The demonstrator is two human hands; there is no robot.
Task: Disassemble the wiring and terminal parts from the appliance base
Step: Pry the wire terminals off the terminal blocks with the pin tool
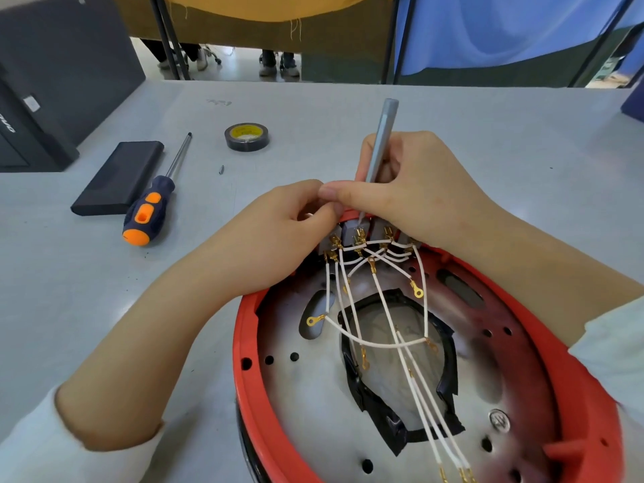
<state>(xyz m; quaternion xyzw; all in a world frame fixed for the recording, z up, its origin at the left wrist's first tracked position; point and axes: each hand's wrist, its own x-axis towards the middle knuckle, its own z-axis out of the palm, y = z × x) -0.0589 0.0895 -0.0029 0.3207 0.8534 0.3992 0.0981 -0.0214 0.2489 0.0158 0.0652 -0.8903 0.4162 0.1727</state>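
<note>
Head view: a red base (244,343) is seen lying on the grey tabletop (522,151) at 5 o'clock, its metal plate (278,395) facing up. A row of grey switch blocks (350,233) is set at the base's 12 o'clock rim, and white wires (383,308) with gold ring terminals (416,291) are fanned from them down across the plate and a black-taped opening (449,353). The right hand (411,190) is wrapped around a grey tool (381,141), held like a pen, with its tip set down at the blocks. The left hand (278,231) is curled at the blocks just beside the right, its fingertips pinched on something there; what is pinched cannot be told. The two hands are touching at the thumbs. At 10 o'clock an orange and blue screwdriver (153,203) is laid on the tabletop, touching a flat black case (118,177). A loose screw (221,169) is seen near the screwdriver shaft, and a roll of black tape (247,137) lies at 11 o'clock. White sleeves (52,440) are seen at both wrists.
</note>
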